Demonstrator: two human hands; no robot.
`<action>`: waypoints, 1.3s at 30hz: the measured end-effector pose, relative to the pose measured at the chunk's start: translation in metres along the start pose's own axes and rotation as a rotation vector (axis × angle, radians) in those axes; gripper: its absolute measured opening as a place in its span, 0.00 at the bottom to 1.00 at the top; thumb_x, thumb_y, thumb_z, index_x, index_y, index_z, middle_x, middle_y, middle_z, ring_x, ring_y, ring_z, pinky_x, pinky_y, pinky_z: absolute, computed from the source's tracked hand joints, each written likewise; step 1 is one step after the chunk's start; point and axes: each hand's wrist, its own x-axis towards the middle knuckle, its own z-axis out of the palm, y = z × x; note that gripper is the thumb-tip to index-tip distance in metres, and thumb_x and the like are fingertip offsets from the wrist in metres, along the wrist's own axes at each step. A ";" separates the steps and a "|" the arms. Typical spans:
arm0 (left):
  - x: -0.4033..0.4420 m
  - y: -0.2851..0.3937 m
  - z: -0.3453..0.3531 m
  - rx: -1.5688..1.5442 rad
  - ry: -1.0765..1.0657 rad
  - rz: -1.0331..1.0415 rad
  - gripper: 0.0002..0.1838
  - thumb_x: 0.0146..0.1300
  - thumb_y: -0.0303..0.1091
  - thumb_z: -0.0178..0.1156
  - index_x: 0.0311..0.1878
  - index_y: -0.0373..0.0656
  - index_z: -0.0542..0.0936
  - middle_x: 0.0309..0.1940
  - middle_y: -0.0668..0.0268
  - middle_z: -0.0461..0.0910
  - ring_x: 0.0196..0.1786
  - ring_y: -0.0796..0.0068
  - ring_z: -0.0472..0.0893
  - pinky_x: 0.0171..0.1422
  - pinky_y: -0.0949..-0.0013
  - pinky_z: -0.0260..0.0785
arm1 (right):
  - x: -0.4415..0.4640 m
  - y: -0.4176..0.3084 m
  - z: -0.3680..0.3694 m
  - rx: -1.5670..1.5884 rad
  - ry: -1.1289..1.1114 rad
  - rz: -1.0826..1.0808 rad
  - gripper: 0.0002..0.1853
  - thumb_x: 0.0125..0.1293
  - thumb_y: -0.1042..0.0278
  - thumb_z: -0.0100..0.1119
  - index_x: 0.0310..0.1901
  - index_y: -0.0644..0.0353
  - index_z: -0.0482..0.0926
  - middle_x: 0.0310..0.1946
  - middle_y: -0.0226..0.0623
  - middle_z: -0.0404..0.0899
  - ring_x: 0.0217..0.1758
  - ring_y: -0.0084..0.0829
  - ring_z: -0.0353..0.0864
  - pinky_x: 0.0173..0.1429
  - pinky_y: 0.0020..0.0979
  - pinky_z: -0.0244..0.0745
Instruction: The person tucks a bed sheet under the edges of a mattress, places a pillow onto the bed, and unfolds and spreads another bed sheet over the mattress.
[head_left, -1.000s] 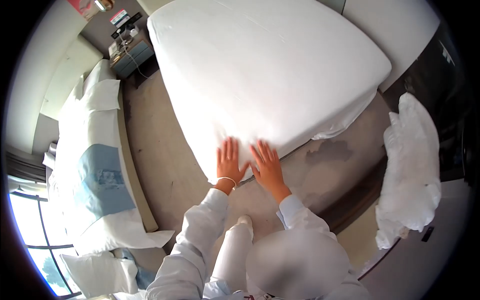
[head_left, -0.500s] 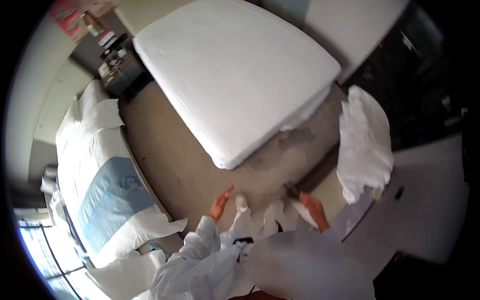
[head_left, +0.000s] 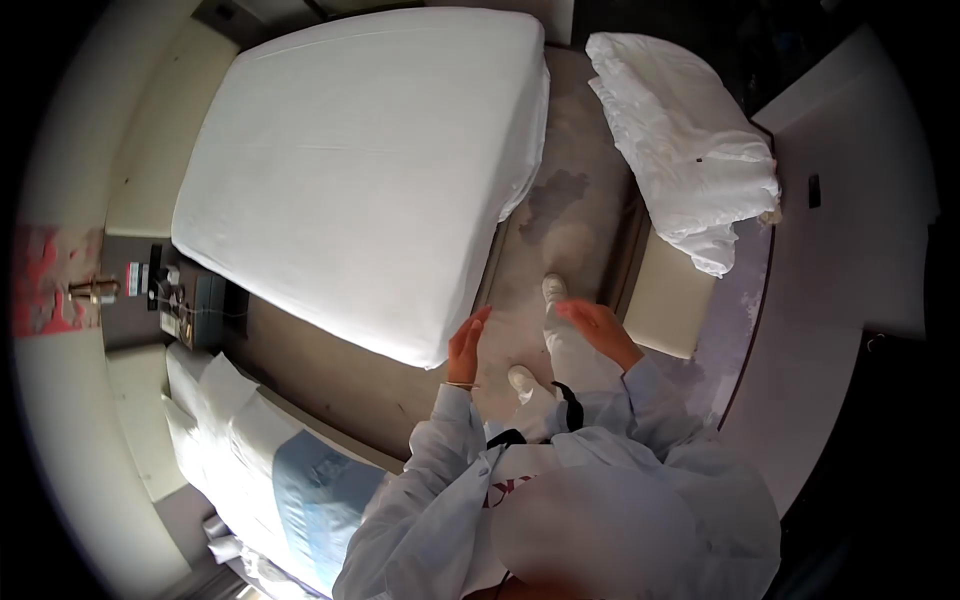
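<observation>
My left hand [head_left: 466, 347] is raised beside the near corner of a mattress covered by a smooth white sheet [head_left: 350, 170]. Its fingers are stretched out and nothing is in it; I cannot tell whether it touches the sheet. To the right, my right hand [head_left: 598, 330] hovers above the floor near my shoe, fingers extended and holding nothing. A bunched white duvet [head_left: 690, 150] lies beyond it at the upper right, on a low cream bench [head_left: 670, 300].
A second bed with white linen and a blue runner [head_left: 325, 500] stands at the lower left. Between the beds' heads is a nightstand [head_left: 205, 312] with small items and a cord. Dark stains mark the carpet [head_left: 550, 205]. A wall panel [head_left: 840, 200] rises at the right.
Both hands have come off the sheet and moved back towards my body. The view has turned, so the mattress now lies to the upper left and the duvet nearer the top.
</observation>
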 end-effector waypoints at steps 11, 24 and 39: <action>0.247 -0.096 0.055 0.779 -0.135 0.002 0.18 0.64 0.31 0.48 0.57 0.39 0.70 0.53 0.52 0.73 0.58 0.55 0.71 0.61 0.63 0.62 | 0.243 0.155 -0.100 -0.728 -0.167 -0.097 0.15 0.56 0.70 0.52 0.46 0.62 0.75 0.35 0.45 0.76 0.41 0.44 0.76 0.45 0.41 0.71; 0.452 -0.352 0.033 1.218 -0.083 0.087 0.33 0.55 0.28 0.49 0.66 0.35 0.54 0.65 0.46 0.53 0.66 0.48 0.56 0.68 0.55 0.53 | 0.448 0.426 -0.010 -0.701 -0.231 -0.282 0.36 0.49 0.77 0.59 0.63 0.57 0.61 0.66 0.34 0.56 0.68 0.37 0.55 0.68 0.41 0.56; 0.480 -0.415 0.041 1.543 0.207 0.125 0.36 0.52 0.28 0.47 0.65 0.28 0.51 0.64 0.40 0.51 0.66 0.40 0.55 0.67 0.51 0.52 | 0.502 0.496 -0.005 -0.852 0.047 -0.596 0.27 0.55 0.65 0.54 0.60 0.47 0.67 0.63 0.22 0.61 0.70 0.27 0.52 0.72 0.44 0.45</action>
